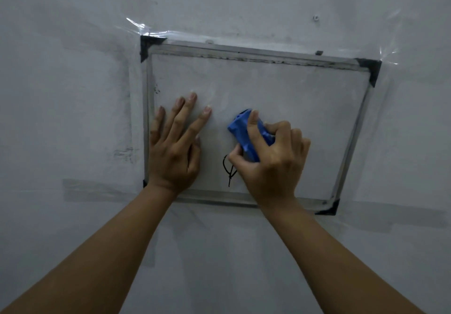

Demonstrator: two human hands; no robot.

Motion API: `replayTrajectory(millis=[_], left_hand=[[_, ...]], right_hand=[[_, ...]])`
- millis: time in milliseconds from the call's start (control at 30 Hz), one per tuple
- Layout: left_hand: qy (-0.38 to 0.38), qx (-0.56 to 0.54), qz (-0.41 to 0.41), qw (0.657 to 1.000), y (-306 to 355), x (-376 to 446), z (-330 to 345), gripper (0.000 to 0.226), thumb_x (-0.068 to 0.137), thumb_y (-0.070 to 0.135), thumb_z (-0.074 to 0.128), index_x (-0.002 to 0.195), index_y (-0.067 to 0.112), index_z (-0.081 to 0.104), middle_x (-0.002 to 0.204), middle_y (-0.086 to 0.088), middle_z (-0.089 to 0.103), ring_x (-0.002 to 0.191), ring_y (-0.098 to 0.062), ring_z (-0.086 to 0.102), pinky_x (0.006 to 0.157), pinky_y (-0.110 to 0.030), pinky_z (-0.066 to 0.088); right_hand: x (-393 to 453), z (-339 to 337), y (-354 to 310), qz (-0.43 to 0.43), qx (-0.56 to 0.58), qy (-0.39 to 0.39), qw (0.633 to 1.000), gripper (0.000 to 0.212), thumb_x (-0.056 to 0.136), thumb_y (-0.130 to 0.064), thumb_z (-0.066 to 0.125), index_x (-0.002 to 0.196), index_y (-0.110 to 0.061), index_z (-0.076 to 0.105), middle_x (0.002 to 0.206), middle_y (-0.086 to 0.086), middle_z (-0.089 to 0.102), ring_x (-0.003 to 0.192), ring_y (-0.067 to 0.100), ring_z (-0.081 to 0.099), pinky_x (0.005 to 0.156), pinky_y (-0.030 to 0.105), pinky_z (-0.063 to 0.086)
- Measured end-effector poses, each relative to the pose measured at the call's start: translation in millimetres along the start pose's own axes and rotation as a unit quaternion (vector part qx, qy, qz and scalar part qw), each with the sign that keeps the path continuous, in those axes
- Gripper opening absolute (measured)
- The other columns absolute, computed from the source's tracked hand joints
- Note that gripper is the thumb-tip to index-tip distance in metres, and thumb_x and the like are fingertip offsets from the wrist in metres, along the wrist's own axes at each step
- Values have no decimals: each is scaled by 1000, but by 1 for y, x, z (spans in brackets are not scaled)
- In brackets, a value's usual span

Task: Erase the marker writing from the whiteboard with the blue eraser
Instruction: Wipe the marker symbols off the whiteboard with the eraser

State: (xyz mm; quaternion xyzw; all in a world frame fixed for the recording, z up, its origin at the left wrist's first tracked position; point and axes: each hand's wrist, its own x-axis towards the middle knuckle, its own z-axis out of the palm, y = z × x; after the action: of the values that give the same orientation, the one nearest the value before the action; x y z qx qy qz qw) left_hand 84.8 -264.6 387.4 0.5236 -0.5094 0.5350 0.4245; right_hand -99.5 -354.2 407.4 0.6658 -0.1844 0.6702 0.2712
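- Grey, scuffed surface is filling the view, and the whiteboard [280, 89] is lying taped to it at the corners with clear film, its frame slightly skewed; whether this is a wall or a desk cannot be told.
- Left hand [174, 148] is lying flat on the board's left part, fingers [181, 109] spread and holding nothing, apparently steadying the board.
- Right hand [271, 165] is gripping the eraser [240, 132], fingers wrapped over its top and thumb at its near left side.
- Eraser is resting on the board near the middle, its long axis running from upper left to lower right, mostly hidden under the hand.
- Marker writing [228, 169] is showing as a small black loop with a tail, just below and left of the eraser, beside the right thumb, between the two hands.
- Rest of the board is looking mostly clean, with faint smudges along the left edge, so the job seems nearly done.
- Next stroke likely needs the right hand to draw the eraser down and slightly left over the loop; the left hand is near but empty.
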Motion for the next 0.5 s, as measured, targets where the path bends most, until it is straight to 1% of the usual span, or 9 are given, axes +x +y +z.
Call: replayTrajectory(millis=[33, 133, 167, 200, 300, 333, 400, 467, 500], left_hand=[[-3, -1, 1, 1000, 0, 0, 0, 52, 103, 15, 46, 155, 12, 49, 168, -18, 36, 159, -34, 29, 130, -60, 18], [-8, 3, 5, 1000, -1, 0, -1, 56, 101, 13, 49, 157, 12, 47, 168, -18, 34, 160, -35, 27, 130, -61, 18], [-9, 6, 6, 1000, -1, -1, -1, 57, 100, 12, 49, 157, 13, 46, 169, -18, 33, 160, -34, 26, 130, -61, 18], [-9, 10, 6, 1000, 0, -1, -1, 57, 101, 12, 50, 158, 13, 45, 169, -18, 32, 160, -34, 26, 130, -61, 18], [-11, 23, 6, 1000, 0, -2, -1, 57, 103, 14, 49, 159, 14, 43, 170, -17, 31, 160, -34, 25, 130, -59, 17], [-13, 25, 6, 1000, 1, -3, -1, 57, 103, 14, 49, 160, 14, 42, 170, -18, 30, 160, -34, 24, 131, -59, 17], [-15, 26, 7, 1000, 1, -3, -1, 59, 102, 14, 48, 160, 13, 41, 170, -19, 30, 160, -36, 24, 131, -60, 16], [-20, 29, 7, 999, 2, -5, -2, 61, 100, 11, 49, 160, 12, 41, 170, -19, 29, 161, -36, 23, 130, -61, 17], [-21, 30, 7, 999, 2, -5, -2, 61, 100, 11, 50, 160, 12, 41, 171, -19, 29, 161, -36, 23, 130, -61, 17]], right_hand=[[-5, 0, -3, -16, 12, -7, 1000, 52, 80, -32, 72, 129, -13, 72, 89, 12, 61, 77, 29, 53, 70, 39, 38], [-11, -7, 5, -129, 43, -48, 990, 53, 76, -30, 74, 127, -14, 73, 90, 13, 63, 77, 31, 55, 69, 40, 38], [-7, -9, 12, -148, 38, -54, 987, 54, 76, -31, 74, 128, -15, 73, 91, 12, 63, 78, 31, 55, 70, 40, 38], [-1, -9, 18, -142, 28, -50, 988, 55, 76, -32, 74, 129, -16, 72, 92, 12, 63, 79, 30, 54, 71, 40, 38], [6, -5, 19, -43, 13, -15, 999, 55, 79, -32, 74, 131, -16, 70, 92, 12, 62, 79, 30, 53, 71, 40, 39], [0, -5, 14, -38, 17, -11, 999, 54, 79, -31, 73, 131, -15, 70, 91, 12, 62, 79, 30, 53, 71, 40, 39], [-16, -5, 5, -88, 35, -30, 995, 52, 79, -29, 72, 129, -14, 72, 92, 13, 64, 80, 30, 53, 71, 39, 38], [-23, -9, 9, -161, 54, -66, 983, 53, 77, -29, 72, 128, -14, 73, 94, 13, 66, 81, 31, 56, 71, 40, 38], [-20, -10, 14, -179, 51, -71, 980, 53, 77, -29, 73, 128, -15, 73, 94, 12, 66, 80, 31, 56, 72, 40, 37]])
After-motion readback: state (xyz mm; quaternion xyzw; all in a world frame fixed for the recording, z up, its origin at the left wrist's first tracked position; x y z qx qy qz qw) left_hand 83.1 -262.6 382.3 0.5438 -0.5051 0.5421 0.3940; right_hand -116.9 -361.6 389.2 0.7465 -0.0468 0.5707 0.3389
